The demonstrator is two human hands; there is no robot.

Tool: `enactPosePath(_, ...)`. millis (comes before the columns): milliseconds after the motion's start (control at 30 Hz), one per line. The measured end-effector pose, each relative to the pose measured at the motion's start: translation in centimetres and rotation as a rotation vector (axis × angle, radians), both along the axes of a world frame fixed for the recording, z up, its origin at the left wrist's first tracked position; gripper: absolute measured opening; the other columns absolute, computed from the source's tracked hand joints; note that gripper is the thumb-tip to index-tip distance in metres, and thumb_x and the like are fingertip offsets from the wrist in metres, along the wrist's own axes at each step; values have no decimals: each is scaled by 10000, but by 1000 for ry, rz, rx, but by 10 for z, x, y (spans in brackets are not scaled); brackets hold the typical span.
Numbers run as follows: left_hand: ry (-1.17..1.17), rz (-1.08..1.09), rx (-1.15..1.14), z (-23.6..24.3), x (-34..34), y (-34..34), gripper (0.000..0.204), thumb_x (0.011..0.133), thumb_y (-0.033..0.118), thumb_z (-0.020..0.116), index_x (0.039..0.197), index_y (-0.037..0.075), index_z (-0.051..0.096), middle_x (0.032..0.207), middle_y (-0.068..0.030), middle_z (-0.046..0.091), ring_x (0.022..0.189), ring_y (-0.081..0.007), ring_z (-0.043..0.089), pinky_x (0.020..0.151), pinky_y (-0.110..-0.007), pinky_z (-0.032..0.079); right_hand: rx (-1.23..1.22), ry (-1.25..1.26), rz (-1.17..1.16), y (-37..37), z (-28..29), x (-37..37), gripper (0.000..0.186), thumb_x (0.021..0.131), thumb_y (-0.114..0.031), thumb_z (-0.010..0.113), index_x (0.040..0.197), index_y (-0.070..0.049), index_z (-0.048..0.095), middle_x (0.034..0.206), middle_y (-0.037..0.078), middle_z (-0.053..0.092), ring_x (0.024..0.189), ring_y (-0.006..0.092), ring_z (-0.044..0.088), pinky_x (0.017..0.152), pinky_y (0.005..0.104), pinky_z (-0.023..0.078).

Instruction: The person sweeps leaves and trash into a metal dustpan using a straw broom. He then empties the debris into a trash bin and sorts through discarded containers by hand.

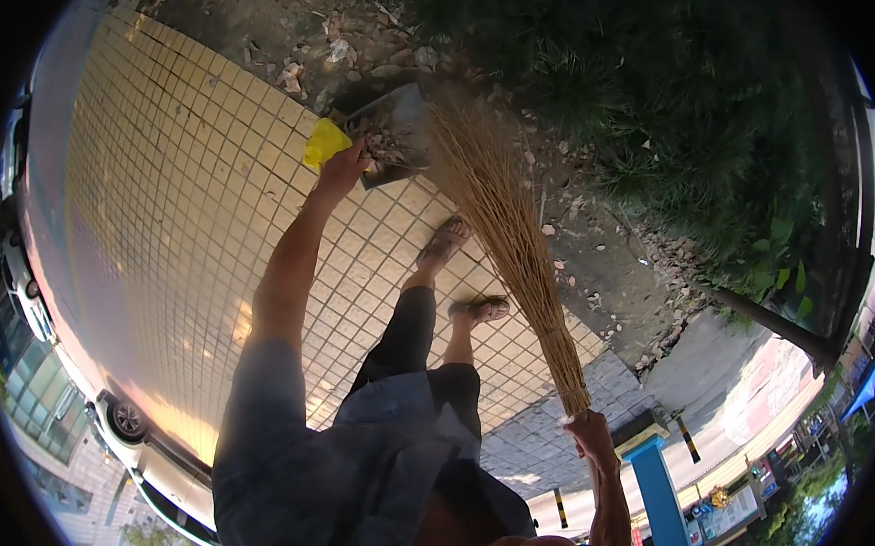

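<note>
My right hand [591,438] is wrapped round the bound end of a long twig broom [530,267]. The broom slants up and to the left, and its bristles fan out, blurred at the tips, beside a dark dustpan [417,111]. Dry leaves [390,139] lie in the pan. At the pan's left side my left hand [345,165] is closed on it; the exact grip is partly hidden. Against that hand is a crumpled-looking bright yellow piece [324,143]; whether it belongs to the pan I cannot tell.
My sandalled feet [449,239] stand on yellow paving tiles [199,155]. Bare soil with leaf litter [595,241] borders the tiles, with dark grass [640,106] beyond. A blue post [662,502] rises at lower right. Parked cars [146,455] line the left.
</note>
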State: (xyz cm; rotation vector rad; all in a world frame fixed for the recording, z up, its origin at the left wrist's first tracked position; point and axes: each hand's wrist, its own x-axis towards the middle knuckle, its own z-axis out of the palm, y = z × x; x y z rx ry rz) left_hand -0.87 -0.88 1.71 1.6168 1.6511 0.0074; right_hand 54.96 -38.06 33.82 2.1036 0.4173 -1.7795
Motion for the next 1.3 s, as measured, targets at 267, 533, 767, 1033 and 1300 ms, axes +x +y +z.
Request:
enactPosePath(267, -66, 117, -34, 26, -24, -21, 493, 1006, 297, 678, 1380, -14, 598, 1054, -232, 714, 942, -357, 705, 822, -428, 545, 281, -128, 6, 102, -112, -10, 206, 852, -136, 662, 780, 47, 600, 501, 109, 548, 384, 212, 582, 338, 392, 452)
enactPosePath(533, -60, 275, -139, 9, -45, -31, 576, 980, 368, 679, 1446, 48, 574, 1163, -244, 719, 1050, -431, 696, 892, -482, 540, 24, 79, 324, 94, -91, -3, 171, 859, -113, 654, 829, 48, 606, 549, 109, 582, 400, 206, 585, 356, 399, 483)
enactPosePath(767, -17, 182, -19, -6, -39, -43, 554, 991, 343, 668, 1456, 59, 570, 1141, -241, 735, 1095, -436, 683, 922, -485, 529, -35, -84, 182, 47, 24, 35, 167, 805, -96, 739, 857, 22, 632, 510, 61, 545, 379, 154, 521, 357, 360, 391)
enactPosePath(1033, -17, 135, 31, -16, -37, -33, 590, 974, 283, 719, 1507, 82, 561, 1098, -215, 741, 1017, -372, 718, 864, -440, 544, 174, -42, 123, 156, -89, -16, 237, 855, -137, 674, 715, -1, 541, 521, 65, 539, 383, 190, 550, 337, 390, 452)
enactPosePath(1300, -93, 205, -5, -7, -31, -38, 426, 947, 297, 721, 1259, 23, 628, 1031, -210, 728, 984, -412, 695, 837, -480, 528, -203, 114, 68, 92, -55, -27, 207, 854, -130, 733, 777, -26, 572, 589, 53, 553, 438, 160, 560, 367, 355, 449)
